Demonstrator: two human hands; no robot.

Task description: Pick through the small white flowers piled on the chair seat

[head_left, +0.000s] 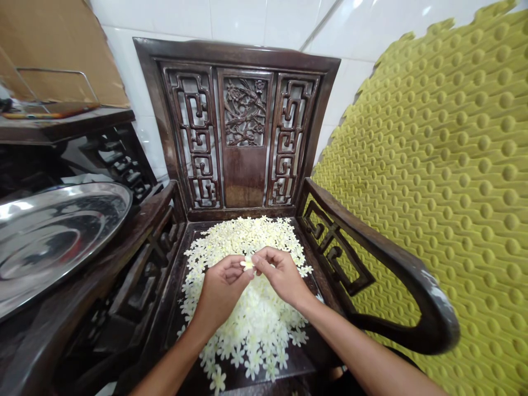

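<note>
A heap of small white and pale yellow flowers (247, 324) covers the seat of a dark carved wooden armchair (243, 126). My left hand (220, 289) and my right hand (280, 275) meet above the heap, fingertips pinched together on one small flower (247, 264) held between them. Both hands are closed in a pinch, hovering just over the pile.
A large shiny metal tray (53, 236) rests on the chair's left armrest and a dark side table (61, 126). A yellow-green studded foam mat (433, 181) leans at the right, behind the curved right armrest (371, 247). White tiled wall is behind.
</note>
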